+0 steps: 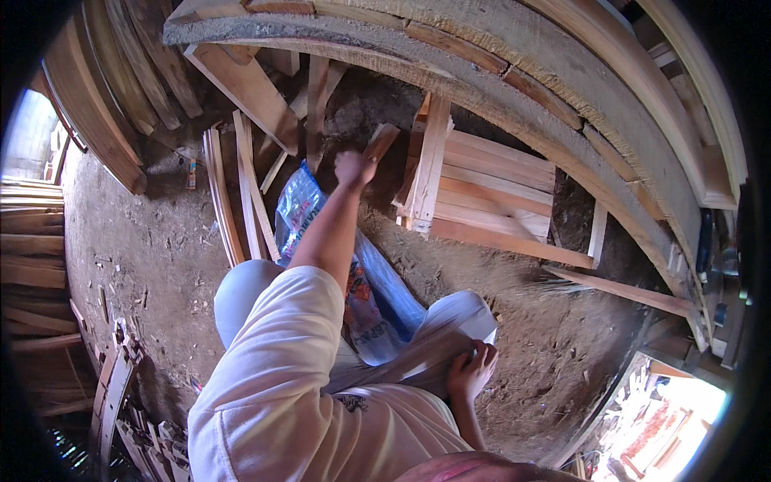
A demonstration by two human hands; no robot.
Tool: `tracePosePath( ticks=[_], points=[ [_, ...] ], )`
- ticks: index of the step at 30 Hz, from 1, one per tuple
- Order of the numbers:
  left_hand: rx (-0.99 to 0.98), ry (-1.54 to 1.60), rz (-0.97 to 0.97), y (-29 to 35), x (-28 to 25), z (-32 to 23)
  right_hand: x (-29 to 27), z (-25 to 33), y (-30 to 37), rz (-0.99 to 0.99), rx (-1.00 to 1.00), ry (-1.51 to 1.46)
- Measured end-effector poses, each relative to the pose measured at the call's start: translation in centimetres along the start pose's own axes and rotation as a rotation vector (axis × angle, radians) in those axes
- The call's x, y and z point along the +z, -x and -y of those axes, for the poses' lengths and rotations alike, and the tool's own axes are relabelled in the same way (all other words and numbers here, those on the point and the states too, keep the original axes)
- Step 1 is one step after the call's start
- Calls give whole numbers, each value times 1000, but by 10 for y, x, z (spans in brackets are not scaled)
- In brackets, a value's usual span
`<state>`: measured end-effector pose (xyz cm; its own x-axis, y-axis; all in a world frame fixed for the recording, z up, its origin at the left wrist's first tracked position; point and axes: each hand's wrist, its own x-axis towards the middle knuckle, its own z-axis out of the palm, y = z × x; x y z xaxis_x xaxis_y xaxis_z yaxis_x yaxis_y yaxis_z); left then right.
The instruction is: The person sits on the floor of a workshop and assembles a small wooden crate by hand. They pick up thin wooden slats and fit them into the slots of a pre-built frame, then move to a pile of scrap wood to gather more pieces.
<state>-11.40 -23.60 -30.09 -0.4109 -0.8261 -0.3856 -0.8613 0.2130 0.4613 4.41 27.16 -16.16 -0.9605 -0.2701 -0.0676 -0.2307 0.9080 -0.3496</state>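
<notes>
My left hand [355, 169] is stretched out ahead, its fingers closed round a short brown wood piece [381, 142]. Motion blurs this hand a little. My right hand [474, 371] rests on my bent right knee, fingers apart and lying on the grey trouser leg. Beneath my left forearm a blue and clear printed plastic sack [393, 293] is spread over the ground and between my legs. To the right of the held piece stands a crate-like stack of pale wooden slats [494, 189] with an upright board [430, 161] at its left end.
A large curved wooden beam [474, 68] arches across the far side and down the right. Thin strips [249, 189] and a leaning plank [249, 96] are left of the sack. Stacked boards [32, 273] line the left edge. A pointed stick [622, 289] lies at right on the dirt floor [546, 345].
</notes>
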Motion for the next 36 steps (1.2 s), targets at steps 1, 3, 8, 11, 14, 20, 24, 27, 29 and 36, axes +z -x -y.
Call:
tracePosePath(
  ticks=[1,3,8,11,14,20,24,27,29,36],
  points=[
    [73,-58,-76,-20,1,48,-5,6,-3,19,-26,-17],
    [178,-222,244,-32,-2,81,-4,6,-2,19,-16,-19],
    [138,-91,514,-22,10,104,-4,10,1,20,33,-5],
    [392,-116,382,-27,19,129,-5,11,1,69,28,9],
    [349,70,538,-24,13,118,-6,13,1,84,31,16],
    [247,-134,705,-4,-91,44,9,1,9,10,58,40],
    [317,-785,645,-19,-205,44,-3,17,8,34,-6,-13],
    [437,-1017,726,28,-297,16,-1,8,15,-11,-39,-77],
    [545,-1074,633,70,-367,18,5,0,17,-95,-151,-168],
    [710,-854,276,332,-442,-33,-121,156,-40,-310,-871,-283]
  ],
)
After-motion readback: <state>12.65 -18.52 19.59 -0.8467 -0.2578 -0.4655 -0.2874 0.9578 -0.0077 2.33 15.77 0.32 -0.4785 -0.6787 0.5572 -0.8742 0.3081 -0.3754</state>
